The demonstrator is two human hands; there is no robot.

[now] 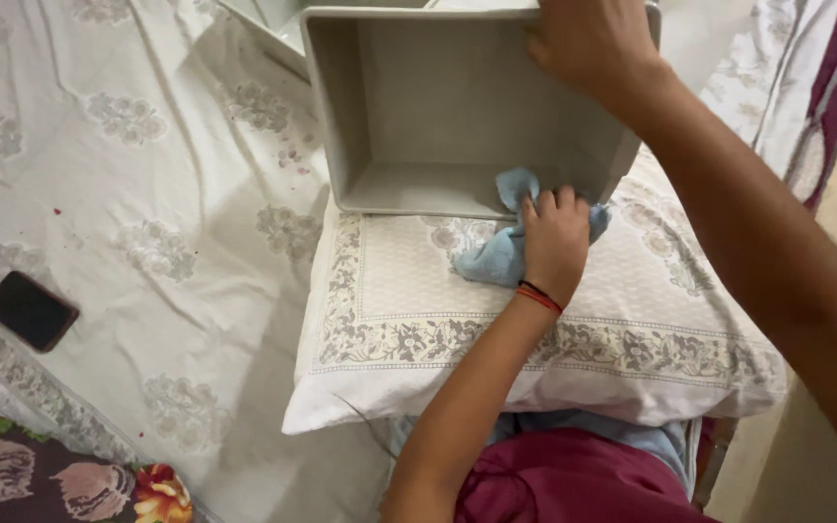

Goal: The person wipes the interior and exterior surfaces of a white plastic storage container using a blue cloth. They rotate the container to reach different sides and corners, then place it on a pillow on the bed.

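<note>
On the pillow (573,320), blue cloth (496,254) bunched under the clutching left hand (554,242).

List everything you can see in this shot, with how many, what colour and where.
Bin: one, grey plastic, tipped on its side on the pillow.
Cloth: one, light blue, at the bin's lower rim.
Pillow: one, white with grey floral border, on the lap.
Bedsheet: one, white with pale floral print, left.
Phone: one, black, on the bedsheet, far left.
Wrist band: one, red and black, left wrist.
Left hand: pressing the cloth.
Right hand: gripping the bin's upper rim.
</note>
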